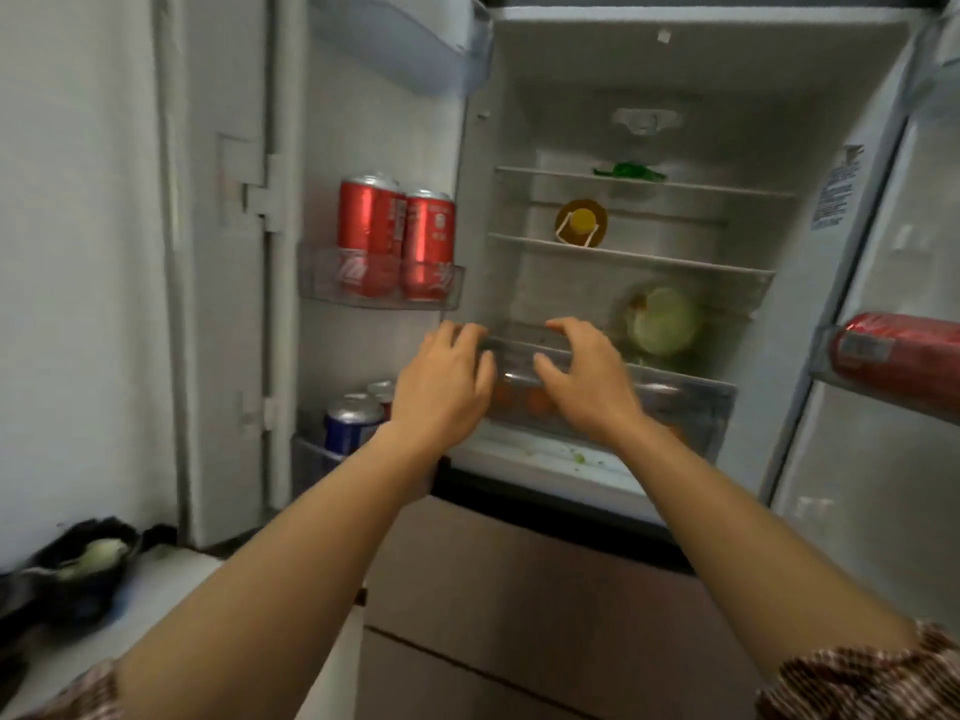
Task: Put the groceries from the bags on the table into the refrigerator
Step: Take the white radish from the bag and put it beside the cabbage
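The refrigerator (857,122) stands open in front of me. Both hands reach to its clear crisper drawer (691,402), which is pulled partly out. My left hand (447,379) curls its fingers over the drawer's front rim at the left end. My right hand (584,379) grips the same rim just to the right, fingers over the top and thumb below. Inside the drawer lie a pale green cabbage (662,322) and some orange items (540,402). A black bag (78,558) holding a pale green vegetable sits on the table at lower left.
Two red cans (395,236) stand in the left door shelf, and a blue can (353,423) below them. A yellow-capped bottle (582,220) and a green item (628,171) lie on upper shelves. A red package (904,350) fills the right door shelf. Brown lower drawers (519,615) are closed.
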`<state>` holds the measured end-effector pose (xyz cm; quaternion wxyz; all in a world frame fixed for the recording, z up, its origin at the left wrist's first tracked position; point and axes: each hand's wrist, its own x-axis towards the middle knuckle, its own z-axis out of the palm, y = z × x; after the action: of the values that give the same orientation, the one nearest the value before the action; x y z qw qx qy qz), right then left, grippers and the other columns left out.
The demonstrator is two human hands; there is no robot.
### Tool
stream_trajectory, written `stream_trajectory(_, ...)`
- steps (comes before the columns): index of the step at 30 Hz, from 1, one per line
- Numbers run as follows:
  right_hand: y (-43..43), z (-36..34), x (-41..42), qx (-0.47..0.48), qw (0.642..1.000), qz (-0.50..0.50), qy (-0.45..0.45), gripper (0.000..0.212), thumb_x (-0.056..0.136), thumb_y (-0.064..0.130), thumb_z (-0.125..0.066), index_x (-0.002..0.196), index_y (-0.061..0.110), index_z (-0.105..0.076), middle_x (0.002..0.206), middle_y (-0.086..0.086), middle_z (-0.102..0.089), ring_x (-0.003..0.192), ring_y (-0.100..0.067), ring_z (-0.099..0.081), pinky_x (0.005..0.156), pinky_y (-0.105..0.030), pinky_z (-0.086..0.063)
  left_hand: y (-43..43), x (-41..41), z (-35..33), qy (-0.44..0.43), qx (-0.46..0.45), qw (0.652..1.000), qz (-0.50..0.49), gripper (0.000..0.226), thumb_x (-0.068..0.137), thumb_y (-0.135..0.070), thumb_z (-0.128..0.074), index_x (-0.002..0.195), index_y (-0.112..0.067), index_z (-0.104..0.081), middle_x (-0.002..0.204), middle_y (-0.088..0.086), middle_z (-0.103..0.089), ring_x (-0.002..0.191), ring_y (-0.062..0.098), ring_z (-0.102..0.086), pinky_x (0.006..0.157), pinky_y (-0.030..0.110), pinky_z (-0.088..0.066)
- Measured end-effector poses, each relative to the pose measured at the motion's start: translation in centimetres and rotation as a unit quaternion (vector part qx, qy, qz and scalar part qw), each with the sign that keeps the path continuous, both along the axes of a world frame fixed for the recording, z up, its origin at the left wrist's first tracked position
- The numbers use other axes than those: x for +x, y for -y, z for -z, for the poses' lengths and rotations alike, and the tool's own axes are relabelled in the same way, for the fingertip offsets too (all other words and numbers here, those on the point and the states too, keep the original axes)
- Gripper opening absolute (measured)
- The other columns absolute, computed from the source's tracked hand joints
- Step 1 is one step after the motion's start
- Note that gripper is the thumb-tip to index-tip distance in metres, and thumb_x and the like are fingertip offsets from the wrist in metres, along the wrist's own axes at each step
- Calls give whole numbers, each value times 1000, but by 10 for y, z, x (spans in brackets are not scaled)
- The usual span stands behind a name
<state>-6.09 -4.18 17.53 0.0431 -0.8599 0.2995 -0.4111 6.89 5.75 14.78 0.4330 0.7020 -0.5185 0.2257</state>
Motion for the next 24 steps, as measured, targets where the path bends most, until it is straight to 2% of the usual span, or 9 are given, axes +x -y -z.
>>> stream_trajectory(3,-61,23,25,24,998,-51,-3,44,91,28,-59,131,13,-51,130,-6,-55,122,-23,-50,100,-37,-42,-75,17,25,-25,16,998,-51,31,96,-27,-44,122,-14,-53,125,8,-52,117,27,-46,84,40,-43)
stream_trajectory(8,-175,57,86,55,986,-151,-31,44,90,26,-60,132,15,-51,131,-6,-55,121,-24,-50,99,-38,-42,-211,68,58,-71,42,985,-149,33,98,-27,-38,126,-14,-50,128,9,-50,118,26,-45,88,38,-42)
stream_trajectory(11,-254,76,131,59,974,-211,-55,48,91,28,-58,136,15,-48,138,-4,-50,128,-22,-45,105,-37,-37,-302,102,74,-90,66,973,-204,35,98,-27,-36,130,-16,-48,132,8,-47,122,24,-41,92,38,-40)
stream_trajectory(16,-407,113,211,80,948,-297,-86,49,94,30,-55,140,17,-43,143,-2,-45,132,-19,-40,105,-31,-33,-471,154,99,-105,106,941,-303,38,100,-29,-34,133,-16,-44,134,9,-45,123,24,-40,94,38,-39)
stream_trajectory(20,-535,144,267,98,924,-348,-120,50,93,31,-55,139,16,-43,143,-4,-45,131,-22,-40,105,-35,-34,-605,187,121,-137,138,910,-366,38,99,-27,-35,134,-14,-43,134,12,-45,124,27,-40,96,39,-38)
stream_trajectory(24,-644,169,311,116,894,-401,-161,51,94,32,-54,141,17,-41,144,-2,-44,131,-20,-39,104,-34,-35,-720,214,140,-185,125,879,-420,37,97,-25,-38,130,-11,-48,130,13,-50,118,29,-46,93,39,-40)
